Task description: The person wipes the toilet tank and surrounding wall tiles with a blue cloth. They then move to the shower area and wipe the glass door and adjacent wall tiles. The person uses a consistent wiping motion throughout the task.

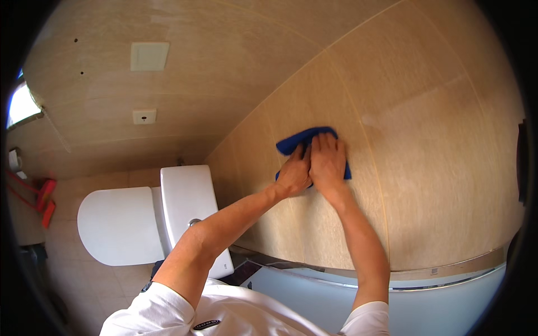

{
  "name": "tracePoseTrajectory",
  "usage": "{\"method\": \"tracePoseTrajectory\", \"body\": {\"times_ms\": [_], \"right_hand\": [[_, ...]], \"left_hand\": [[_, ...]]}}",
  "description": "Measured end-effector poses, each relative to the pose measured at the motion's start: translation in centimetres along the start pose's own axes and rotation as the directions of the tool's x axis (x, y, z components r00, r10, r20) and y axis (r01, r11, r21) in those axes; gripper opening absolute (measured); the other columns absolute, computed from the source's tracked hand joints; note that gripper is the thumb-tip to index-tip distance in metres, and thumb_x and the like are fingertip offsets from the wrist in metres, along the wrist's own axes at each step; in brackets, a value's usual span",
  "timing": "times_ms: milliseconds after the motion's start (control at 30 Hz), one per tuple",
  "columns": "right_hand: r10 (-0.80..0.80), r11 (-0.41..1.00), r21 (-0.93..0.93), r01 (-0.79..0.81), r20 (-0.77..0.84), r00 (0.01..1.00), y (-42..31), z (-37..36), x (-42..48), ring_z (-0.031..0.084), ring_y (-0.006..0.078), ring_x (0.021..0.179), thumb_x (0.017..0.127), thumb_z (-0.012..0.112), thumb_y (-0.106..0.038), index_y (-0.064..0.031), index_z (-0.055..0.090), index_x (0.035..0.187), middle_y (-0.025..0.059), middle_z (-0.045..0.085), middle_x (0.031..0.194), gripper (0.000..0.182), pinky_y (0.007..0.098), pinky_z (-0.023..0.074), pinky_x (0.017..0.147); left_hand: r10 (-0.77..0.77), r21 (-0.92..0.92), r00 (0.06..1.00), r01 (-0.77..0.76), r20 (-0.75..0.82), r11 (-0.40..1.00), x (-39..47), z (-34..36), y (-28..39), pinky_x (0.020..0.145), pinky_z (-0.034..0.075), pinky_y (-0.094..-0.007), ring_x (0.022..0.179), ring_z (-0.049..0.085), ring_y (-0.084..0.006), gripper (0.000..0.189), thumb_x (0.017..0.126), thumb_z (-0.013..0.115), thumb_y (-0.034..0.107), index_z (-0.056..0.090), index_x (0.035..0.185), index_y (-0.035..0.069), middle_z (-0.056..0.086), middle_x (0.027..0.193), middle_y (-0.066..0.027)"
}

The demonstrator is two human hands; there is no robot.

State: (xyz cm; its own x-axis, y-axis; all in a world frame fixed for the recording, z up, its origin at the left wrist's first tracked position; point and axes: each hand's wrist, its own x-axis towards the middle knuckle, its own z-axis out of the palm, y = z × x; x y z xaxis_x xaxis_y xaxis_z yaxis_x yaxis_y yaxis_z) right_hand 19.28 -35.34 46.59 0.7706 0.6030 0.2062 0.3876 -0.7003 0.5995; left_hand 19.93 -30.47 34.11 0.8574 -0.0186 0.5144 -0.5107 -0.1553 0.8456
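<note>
A blue cloth (pixel 306 136) lies against the beige tiled wall (pixel 403 147), partly covered by both hands. My left hand (pixel 294 172) presses on its lower left part, fingers pointing up. Close beside it, touching it, my right hand (pixel 328 161) lies flat on the cloth with its fingers together. Folds and edges of the cloth stick out above the fingers and at both sides; the part under the palms is hidden.
A white toilet with its lid (pixel 115 227) down and its cistern (pixel 189 206) stands at the left below my left arm. Red-handled cleaning tools (pixel 47 197) are at the far left. A pale blue glossy panel (pixel 307 290) runs along the lower right. Wall plates (pixel 149 56) sit upper left.
</note>
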Motion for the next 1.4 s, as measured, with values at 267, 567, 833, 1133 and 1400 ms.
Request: {"method": "tracePoseTrajectory", "body": {"times_ms": [267,567,833,1133,1400], "right_hand": [[0.042,0.956,-0.262,-0.129,-0.314,0.949,7.0,-7.1,5.9,0.048,0.0356,0.122,0.087,0.055,-0.013,0.0007,0.059,0.121,0.0217,0.057,0.125,0.036,0.0455,0.0346,0.100],[-0.060,0.991,-0.123,0.052,-0.061,0.996,1.6,2.9,4.8,0.043,0.0362,0.131,0.086,0.057,-0.019,0.0046,0.061,0.116,0.0253,0.054,0.132,0.038,0.0507,0.0219,0.114],[0.022,0.966,-0.248,-0.079,-0.226,0.974,4.9,0.1,11.2,0.047,0.0327,0.127,0.074,0.070,-0.023,0.0010,0.059,0.121,0.0189,0.057,0.128,0.054,0.0503,0.0235,0.114],[-0.071,0.978,-0.205,0.022,-0.235,0.969,5.3,1.6,14.4,0.045,0.0331,0.129,0.079,0.064,-0.023,0.0025,0.063,0.115,0.0220,0.059,0.126,0.044,0.0488,0.0186,0.116],[-0.153,0.984,-0.088,0.152,-0.010,0.988,-1.0,10.2,11.3,0.045,0.0327,0.128,0.083,0.061,-0.019,0.0060,0.062,0.117,0.0223,0.059,0.126,0.042,0.0502,0.0144,0.118]], "left_hand": [[0.140,-0.042,0.988,-0.143,-0.065,0.989,8.9,-3.7,8.0,0.110,0.035,-0.0477,0.134,0.034,-0.0474,0.074,0.084,0.062,0.019,0.029,0.148,0.002,0.032,0.145,-0.0341],[-0.171,0.037,0.984,0.170,0.041,0.985,2.8,-0.7,-2.3,0.110,0.037,-0.0452,0.139,0.030,-0.0443,0.075,0.085,0.061,0.019,0.026,0.150,0.004,0.026,0.151,-0.0293],[0.001,-0.038,0.985,-0.008,-0.174,0.999,9.4,-2.6,-0.2,0.100,0.045,-0.0462,0.131,0.040,-0.0446,0.057,0.085,0.062,0.016,0.046,0.139,0.006,0.036,0.147,-0.0257],[-0.021,0.049,0.973,0.033,-0.230,0.998,11.6,-3.1,-1.7,0.096,0.048,-0.0465,0.124,0.048,-0.0439,0.050,0.087,0.062,0.018,0.052,0.134,0.007,0.036,0.145,-0.0294],[-0.268,-0.064,0.963,0.266,-0.021,0.962,3.5,-1.2,-9.1,0.097,0.047,-0.0479,0.126,0.047,-0.0431,0.057,0.086,0.060,0.015,0.044,0.140,0.009,0.042,0.141,-0.0270]]}}
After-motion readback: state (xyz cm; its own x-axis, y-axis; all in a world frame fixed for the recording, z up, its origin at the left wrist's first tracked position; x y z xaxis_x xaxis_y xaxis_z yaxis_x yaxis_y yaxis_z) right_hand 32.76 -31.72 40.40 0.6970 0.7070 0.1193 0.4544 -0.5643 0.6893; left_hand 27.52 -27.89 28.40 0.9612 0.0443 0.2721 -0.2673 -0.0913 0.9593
